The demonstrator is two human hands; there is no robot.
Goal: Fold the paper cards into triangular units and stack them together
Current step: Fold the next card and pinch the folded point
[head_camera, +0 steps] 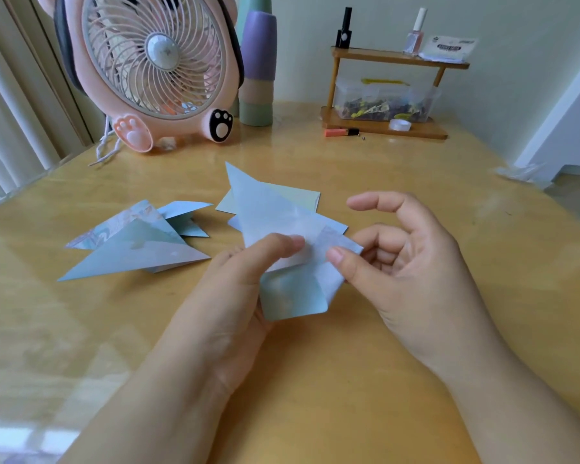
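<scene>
Card [275, 222] half-folded, pale blue, held above the worktop [399, 182] between my hands. My left hand [235, 279] pinches it, thumb on top. My right hand [406, 262] nips its right flap with the thumb, other fingers [375, 200] loosely curled. Folded triangular units [138, 242] lie stacked to the left; flat cards [295, 194] behind.

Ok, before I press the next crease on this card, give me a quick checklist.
1. Left hand grips the half-folded pale blue paper card: ok.
2. Right hand thumb on the small folded flap: ok.
3. Edges lined up: cannot tell.
4. Finished blue triangular units stacked on the yellow wooden table: ok.
5. Spare flat pale green cards within reach behind: ok.
</scene>
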